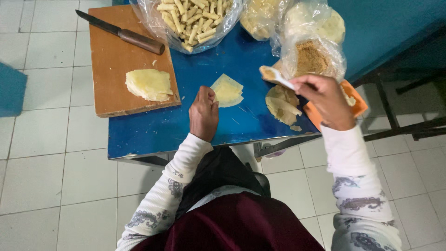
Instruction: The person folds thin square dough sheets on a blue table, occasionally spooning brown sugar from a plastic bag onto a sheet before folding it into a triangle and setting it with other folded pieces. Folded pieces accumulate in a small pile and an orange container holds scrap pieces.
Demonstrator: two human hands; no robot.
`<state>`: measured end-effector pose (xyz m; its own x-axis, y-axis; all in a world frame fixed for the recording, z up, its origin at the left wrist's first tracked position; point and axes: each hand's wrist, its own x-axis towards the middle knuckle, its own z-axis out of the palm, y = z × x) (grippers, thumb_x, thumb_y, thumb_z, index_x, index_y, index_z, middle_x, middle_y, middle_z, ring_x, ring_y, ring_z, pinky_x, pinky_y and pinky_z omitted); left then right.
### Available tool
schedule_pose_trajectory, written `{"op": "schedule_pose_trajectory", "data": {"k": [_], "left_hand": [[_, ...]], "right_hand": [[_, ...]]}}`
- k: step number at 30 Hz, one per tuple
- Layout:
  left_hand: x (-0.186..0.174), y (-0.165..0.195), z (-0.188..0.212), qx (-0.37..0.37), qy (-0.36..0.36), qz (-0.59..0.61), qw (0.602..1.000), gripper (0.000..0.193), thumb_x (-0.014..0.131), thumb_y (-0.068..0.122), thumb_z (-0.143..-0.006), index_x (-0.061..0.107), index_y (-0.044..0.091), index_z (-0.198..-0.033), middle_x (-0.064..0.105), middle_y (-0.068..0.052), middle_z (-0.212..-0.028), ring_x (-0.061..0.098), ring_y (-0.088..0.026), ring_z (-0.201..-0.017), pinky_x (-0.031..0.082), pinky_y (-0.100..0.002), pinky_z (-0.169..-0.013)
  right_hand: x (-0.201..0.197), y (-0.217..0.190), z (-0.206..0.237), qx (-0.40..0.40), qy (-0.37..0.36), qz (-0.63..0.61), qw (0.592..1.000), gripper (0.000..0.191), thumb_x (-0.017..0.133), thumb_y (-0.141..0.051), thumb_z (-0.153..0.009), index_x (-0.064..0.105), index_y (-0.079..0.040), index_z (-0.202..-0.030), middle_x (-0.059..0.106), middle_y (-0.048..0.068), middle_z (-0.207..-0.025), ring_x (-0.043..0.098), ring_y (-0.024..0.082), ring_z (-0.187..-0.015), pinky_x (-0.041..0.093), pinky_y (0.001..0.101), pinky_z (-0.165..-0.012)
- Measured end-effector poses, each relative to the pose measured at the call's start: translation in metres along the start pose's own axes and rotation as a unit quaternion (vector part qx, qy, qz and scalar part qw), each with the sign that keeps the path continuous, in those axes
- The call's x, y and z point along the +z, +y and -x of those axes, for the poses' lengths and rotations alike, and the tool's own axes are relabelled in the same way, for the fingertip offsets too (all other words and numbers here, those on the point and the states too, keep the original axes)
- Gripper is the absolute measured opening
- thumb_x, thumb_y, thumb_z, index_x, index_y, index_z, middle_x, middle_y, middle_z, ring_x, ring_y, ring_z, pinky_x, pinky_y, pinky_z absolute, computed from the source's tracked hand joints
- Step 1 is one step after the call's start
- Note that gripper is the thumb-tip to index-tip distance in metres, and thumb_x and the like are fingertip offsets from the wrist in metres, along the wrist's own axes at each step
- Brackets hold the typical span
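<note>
One thin pale wrapper sheet (pixel 227 90) lies flat on the blue table (pixel 153 130), just above the centre of the frame. The left hand (pixel 203 113) rests beside its lower left corner, fingers curled in with the tips touching or nearly touching the sheet's edge. The right hand (pixel 325 101), right of centre, is closed around the handle of a white spoon (pixel 275 75) whose bowl carries a brownish filling and hangs in the air to the right of the sheet, not yet over it. Judging by this, the sheet is laid out but unfilled and unrolled.

Below the spoon sits a loose stack of further wrappers (pixel 281 104), and under the right hand an orange tray (pixel 357 103) juts off the table edge. Behind it, a clear bag of brown crumbly filling (pixel 311 58) stands open. At the top centre of the frame a larger clear bag holds many finished pale rolls (pixel 193 18), which suggests much work is already done, while the stacks show more is left. Two more bagged pale heaps (pixel 316 21) sit at the top right.

At the upper left, a wooden cutting board (pixel 111 60) bears another pile of sheets (pixel 148 84) and a knife (pixel 123 33) with a wooden handle.
</note>
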<state>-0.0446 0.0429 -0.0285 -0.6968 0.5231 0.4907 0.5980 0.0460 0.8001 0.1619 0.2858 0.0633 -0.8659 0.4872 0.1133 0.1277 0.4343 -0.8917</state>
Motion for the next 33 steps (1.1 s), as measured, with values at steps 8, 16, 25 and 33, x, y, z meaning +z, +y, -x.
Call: {"op": "schedule_pose_trajectory", "data": {"k": [8,16,25,33], "left_hand": [[0.006,-0.006,-0.001,-0.018,0.010,0.038,0.999,0.029,0.067,-0.006,-0.086,0.051,0.003,-0.109,0.063,-0.015,-0.090,0.067,-0.030,-0.079,0.054,-0.038,-0.070],[0.008,-0.012,-0.003,-0.030,0.008,0.051,0.998,0.028,0.067,-0.008,-0.086,0.052,0.003,-0.107,0.063,-0.013,-0.088,0.067,-0.023,-0.073,0.054,-0.034,-0.067],[0.006,-0.012,-0.006,-0.022,0.000,0.063,0.998,0.030,0.070,-0.008,-0.085,0.052,0.001,-0.107,0.064,-0.014,-0.090,0.069,-0.021,-0.075,0.055,-0.032,-0.066],[0.007,-0.011,-0.012,-0.008,-0.007,0.048,0.999,0.029,0.069,-0.008,-0.084,0.053,0.002,-0.106,0.066,-0.013,-0.091,0.070,-0.022,-0.076,0.056,-0.033,-0.068]], "right_hand": [[0.093,0.023,-0.040,-0.045,-0.063,0.099,0.992,0.017,0.069,-0.011,-0.097,0.075,-0.001,-0.110,0.075,0.004,-0.091,0.065,0.009,-0.079,0.051,0.0261,-0.072],[0.093,0.019,-0.038,-0.300,-0.003,0.326,0.896,0.011,0.071,-0.003,-0.091,0.071,-0.004,-0.101,0.065,0.009,-0.097,0.062,0.030,-0.097,0.049,0.0426,-0.086],[0.092,0.015,-0.020,-0.412,0.043,0.495,0.764,0.026,0.069,-0.009,-0.089,0.074,-0.011,-0.114,0.064,0.001,-0.105,0.059,0.021,-0.099,0.047,0.0378,-0.089],[0.090,0.013,-0.011,-0.388,0.097,0.481,0.780,0.023,0.070,-0.008,-0.094,0.074,-0.011,-0.116,0.066,0.002,-0.107,0.060,0.021,-0.099,0.046,0.0371,-0.089]]}}
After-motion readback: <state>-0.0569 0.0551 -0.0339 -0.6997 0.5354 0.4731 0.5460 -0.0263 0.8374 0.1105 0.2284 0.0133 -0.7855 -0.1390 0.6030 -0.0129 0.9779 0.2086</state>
